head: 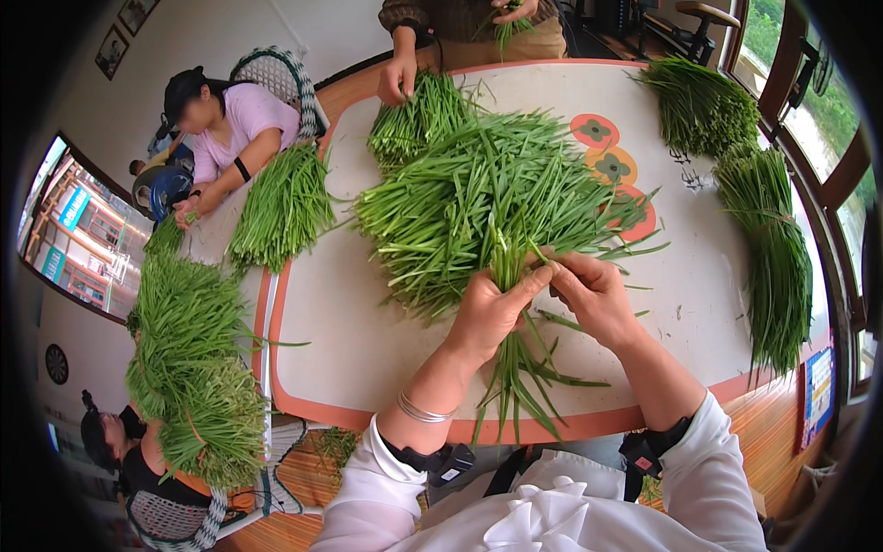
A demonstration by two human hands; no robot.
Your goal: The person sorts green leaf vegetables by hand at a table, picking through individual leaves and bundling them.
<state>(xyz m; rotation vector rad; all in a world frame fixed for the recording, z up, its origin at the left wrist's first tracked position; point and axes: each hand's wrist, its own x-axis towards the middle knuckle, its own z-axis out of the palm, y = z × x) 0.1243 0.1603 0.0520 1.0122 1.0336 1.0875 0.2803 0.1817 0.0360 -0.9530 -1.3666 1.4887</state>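
My left hand (488, 310) is closed around a small bunch of long green leafy stems (509, 259), likely garlic chives. Their pale ends point away from me, and the leaf tips hang towards the table's near edge. Beside it, my right hand (590, 290) pinches a stem at the bunch's side, its fingertips close to my left thumb. Just beyond both hands, a large loose heap of the same greens (476, 200) lies on the white tabletop with an orange border (331, 359). A few loose leaves lie under my hands.
Tied bundles (766, 234) line the right side, with another pile (703, 103) behind. More greens (186, 331) cover the adjoining table at left, where two people sit. Across the table, a person's hand (398, 77) touches a smaller pile (421, 121).
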